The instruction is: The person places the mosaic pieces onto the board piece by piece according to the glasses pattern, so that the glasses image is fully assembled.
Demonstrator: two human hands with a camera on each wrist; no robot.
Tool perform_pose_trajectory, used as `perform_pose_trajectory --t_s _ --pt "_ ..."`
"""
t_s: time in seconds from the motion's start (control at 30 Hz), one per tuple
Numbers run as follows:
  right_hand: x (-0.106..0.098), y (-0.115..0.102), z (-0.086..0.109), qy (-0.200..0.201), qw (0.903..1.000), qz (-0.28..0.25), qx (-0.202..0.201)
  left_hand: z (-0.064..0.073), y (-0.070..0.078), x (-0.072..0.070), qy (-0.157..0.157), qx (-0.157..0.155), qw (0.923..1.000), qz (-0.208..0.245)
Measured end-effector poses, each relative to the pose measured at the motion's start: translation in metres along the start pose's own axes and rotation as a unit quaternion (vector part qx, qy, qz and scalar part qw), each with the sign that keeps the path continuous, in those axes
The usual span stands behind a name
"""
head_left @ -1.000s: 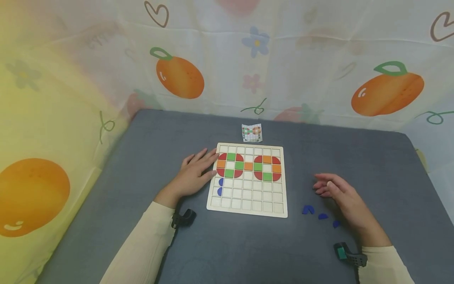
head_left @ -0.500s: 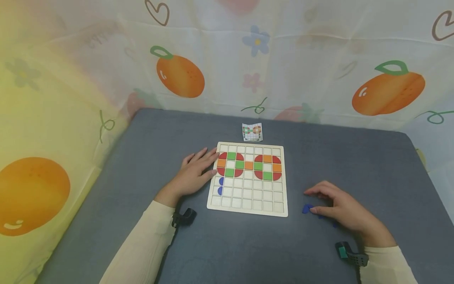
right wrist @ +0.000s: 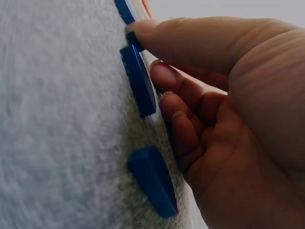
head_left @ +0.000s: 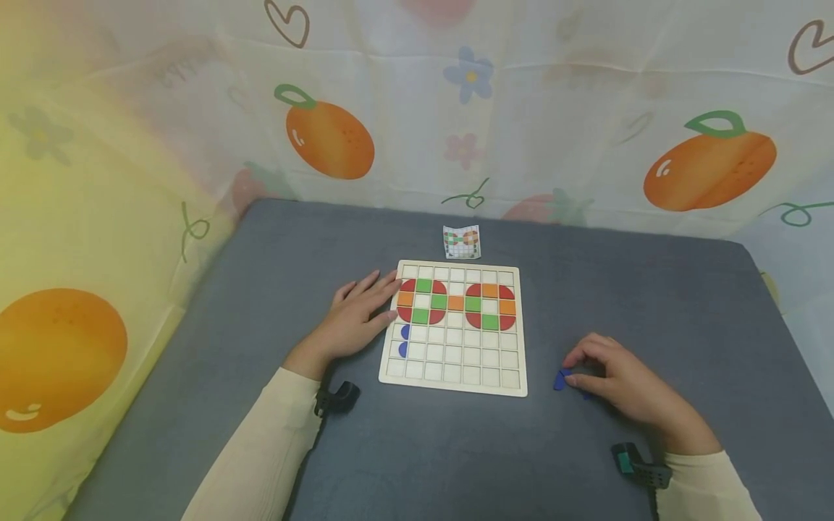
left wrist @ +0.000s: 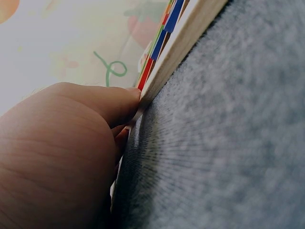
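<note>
My left hand (head_left: 348, 318) lies with its fingers extended against the left edge of a pale wooden grid board (head_left: 452, 375). Red, green and orange tiles fill two ring shapes on the board, and two blue half-round pieces (head_left: 404, 349) sit in its left column. Right of the board, my right hand (head_left: 625, 383) pinches a blue piece (right wrist: 135, 42) between thumb and index finger; the thumb hides much of it. Beside the fingertips lies another blue piece (head_left: 559, 380). Under the palm, in the right wrist view, are two blue half-round pieces, a nearer one (right wrist: 155, 183) and a farther one (right wrist: 139, 81).
A small printed card (head_left: 462, 243) with a coloured grid pattern stands behind the board. The grey cloth-covered table (head_left: 469, 456) ends at a curtain (head_left: 541, 108) printed with fruit, flowers and hearts.
My right hand has moved down and slightly left onto the blue pieces, and its thumb and index finger have closed on one. The left hand has stayed at the board's edge.
</note>
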State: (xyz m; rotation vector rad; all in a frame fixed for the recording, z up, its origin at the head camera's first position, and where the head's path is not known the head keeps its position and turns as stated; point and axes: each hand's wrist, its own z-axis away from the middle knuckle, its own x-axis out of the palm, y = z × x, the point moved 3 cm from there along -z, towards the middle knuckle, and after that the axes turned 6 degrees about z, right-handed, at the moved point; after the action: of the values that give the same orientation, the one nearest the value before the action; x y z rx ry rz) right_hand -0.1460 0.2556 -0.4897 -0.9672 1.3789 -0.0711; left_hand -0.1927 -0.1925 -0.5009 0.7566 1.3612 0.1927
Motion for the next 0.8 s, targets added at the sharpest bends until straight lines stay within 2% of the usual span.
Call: perform_pose_trajectory --t_s 0.27,0.53,0.8 --pt "0.0033 -0.0086 -0.0032 0.020 0.9997 0.015 0.005 -0.0003 -0.0013 0.0005 0.000 0.001 1.0000 0.001" --pt "0.0058 -0.0105 -0.0044 0.027 0.9976 0.015 0.062 -0.0002 -0.0025 0.0015 0.001 0.004 1.0000 0.000" --pt "0.0073 -0.0101 -0.0064 0.060 0.9957 0.043 0.056 0.0001 -0.0023 0.0009 0.000 0.006 1.0000 -0.001"
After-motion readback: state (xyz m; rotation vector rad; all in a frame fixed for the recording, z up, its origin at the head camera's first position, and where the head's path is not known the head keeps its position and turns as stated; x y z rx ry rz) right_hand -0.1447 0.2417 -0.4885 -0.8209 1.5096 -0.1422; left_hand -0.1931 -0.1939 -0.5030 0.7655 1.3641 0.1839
